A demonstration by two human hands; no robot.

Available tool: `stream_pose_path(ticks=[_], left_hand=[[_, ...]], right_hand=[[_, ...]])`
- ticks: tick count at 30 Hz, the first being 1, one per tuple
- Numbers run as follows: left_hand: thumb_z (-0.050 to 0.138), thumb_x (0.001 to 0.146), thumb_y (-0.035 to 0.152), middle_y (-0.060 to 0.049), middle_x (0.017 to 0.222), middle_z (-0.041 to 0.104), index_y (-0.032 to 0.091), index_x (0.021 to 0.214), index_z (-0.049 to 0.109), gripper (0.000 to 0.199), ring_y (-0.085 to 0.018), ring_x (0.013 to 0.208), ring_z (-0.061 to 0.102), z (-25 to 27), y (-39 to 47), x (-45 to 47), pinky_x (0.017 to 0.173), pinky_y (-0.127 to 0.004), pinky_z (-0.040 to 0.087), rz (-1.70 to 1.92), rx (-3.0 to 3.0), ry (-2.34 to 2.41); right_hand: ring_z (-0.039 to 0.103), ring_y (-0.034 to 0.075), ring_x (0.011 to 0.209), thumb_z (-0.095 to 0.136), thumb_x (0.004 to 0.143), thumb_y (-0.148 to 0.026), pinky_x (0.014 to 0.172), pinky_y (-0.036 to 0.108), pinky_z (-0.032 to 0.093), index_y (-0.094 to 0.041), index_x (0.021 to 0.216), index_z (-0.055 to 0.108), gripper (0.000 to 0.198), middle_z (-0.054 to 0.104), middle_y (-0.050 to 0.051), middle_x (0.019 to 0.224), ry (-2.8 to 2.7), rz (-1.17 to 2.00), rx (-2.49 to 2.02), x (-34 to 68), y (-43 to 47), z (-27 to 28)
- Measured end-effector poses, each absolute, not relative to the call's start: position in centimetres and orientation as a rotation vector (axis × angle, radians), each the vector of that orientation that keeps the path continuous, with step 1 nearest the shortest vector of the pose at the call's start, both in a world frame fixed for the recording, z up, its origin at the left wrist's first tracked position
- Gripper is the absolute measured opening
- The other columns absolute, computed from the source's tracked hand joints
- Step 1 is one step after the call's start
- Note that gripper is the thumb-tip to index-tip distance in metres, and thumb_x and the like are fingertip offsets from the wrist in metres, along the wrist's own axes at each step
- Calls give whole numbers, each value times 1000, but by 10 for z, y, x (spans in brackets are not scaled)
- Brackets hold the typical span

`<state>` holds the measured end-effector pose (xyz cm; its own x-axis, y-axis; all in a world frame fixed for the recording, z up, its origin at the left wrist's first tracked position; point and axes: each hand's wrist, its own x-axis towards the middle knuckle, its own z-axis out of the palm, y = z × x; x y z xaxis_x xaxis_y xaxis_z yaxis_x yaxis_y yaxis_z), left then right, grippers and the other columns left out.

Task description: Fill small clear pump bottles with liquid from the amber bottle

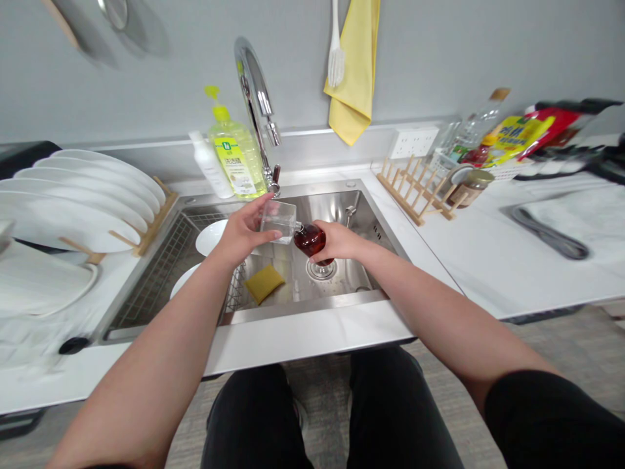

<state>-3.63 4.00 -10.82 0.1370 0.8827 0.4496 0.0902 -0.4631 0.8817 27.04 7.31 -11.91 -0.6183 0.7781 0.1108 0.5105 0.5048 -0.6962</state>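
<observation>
Over the sink, my left hand (243, 227) is closed around a clear square-sided container (279, 220), thumb below and fingers above. The container is tilted on its side, and a narrow neck shows at its right end. My right hand (340, 241) grips a rounded, dark red see-through vessel (309, 241) just right of it. The two meet, or nearly meet, at the neck; I cannot tell which one the neck belongs to. Below them is the steel sink (361, 286) with its drain (322, 270). A yellow sponge (264, 284) lies on the sink bottom to the left.
A wire rack with white dishes (211, 238) fills the sink's left part. The chrome faucet (254, 85) rises behind, beside a yellow-green dish soap bottle (237, 153). White plates (92, 195) stand at left. A wooden rack (415, 189) and a jar (469, 187) are at right.
</observation>
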Motion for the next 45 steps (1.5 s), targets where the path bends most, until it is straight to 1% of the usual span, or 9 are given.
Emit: stream_pose_path(ticks=[7, 12, 15, 20, 26, 34, 40, 45], left_hand=[[115, 62, 33, -12, 144, 82, 31, 159, 77, 104, -36, 134, 77, -106, 39, -36, 119, -56, 65, 1404, 1683, 945], [114, 64, 29, -12, 146, 81, 32, 160, 76, 103, -36, 135, 78, -106, 37, -36, 119, -56, 65, 1386, 1666, 931], [114, 64, 29, -10, 145, 82, 34, 159, 76, 103, -36, 135, 78, -106, 37, -36, 118, -55, 66, 1393, 1671, 919], [114, 65, 30, -11, 145, 82, 33, 160, 76, 102, -35, 135, 78, -106, 38, -36, 119, -55, 66, 1394, 1683, 924], [114, 66, 29, -11, 146, 81, 33, 161, 75, 103, -35, 135, 77, -107, 38, -36, 120, -56, 64, 1386, 1684, 930], [113, 65, 26, -11, 146, 81, 32, 161, 75, 103, -37, 137, 76, -106, 37, -36, 121, -59, 63, 1387, 1695, 932], [112, 66, 26, -11, 145, 81, 32, 159, 76, 100, -36, 134, 76, -102, 34, -34, 118, -59, 65, 1394, 1712, 930], [111, 66, 26, -11, 146, 81, 32, 161, 75, 101, -37, 136, 76, -102, 34, -34, 119, -59, 64, 1392, 1727, 942]], right_hand=[[81, 32, 102, 109, 63, -36, 84, 39, 57, -26, 109, 70, 61, 84, 1, 105, -2347, 881, -1092, 270, 71, -117], [81, 33, 104, 109, 64, -36, 86, 41, 58, -27, 111, 71, 62, 85, 1, 107, -2359, 871, -1112, 269, 70, -116], [81, 33, 104, 109, 64, -36, 85, 40, 58, -27, 112, 70, 62, 85, 1, 108, -2363, 859, -1110, 269, 71, -117], [81, 32, 103, 109, 64, -37, 85, 39, 57, -27, 111, 70, 62, 85, 1, 108, -2354, 865, -1084, 269, 73, -120], [81, 31, 103, 108, 64, -37, 84, 37, 56, -26, 112, 70, 62, 85, 2, 108, -2366, 847, -1088, 270, 73, -120], [82, 33, 104, 109, 64, -37, 85, 39, 57, -27, 113, 71, 63, 85, 2, 108, -2363, 868, -1072, 270, 73, -119], [82, 31, 103, 109, 64, -36, 85, 38, 58, -27, 112, 71, 62, 86, 1, 108, -2368, 858, -1072, 270, 74, -121], [82, 32, 105, 109, 65, -35, 86, 38, 58, -26, 113, 71, 63, 86, 2, 110, -2366, 866, -1076, 269, 73, -121]])
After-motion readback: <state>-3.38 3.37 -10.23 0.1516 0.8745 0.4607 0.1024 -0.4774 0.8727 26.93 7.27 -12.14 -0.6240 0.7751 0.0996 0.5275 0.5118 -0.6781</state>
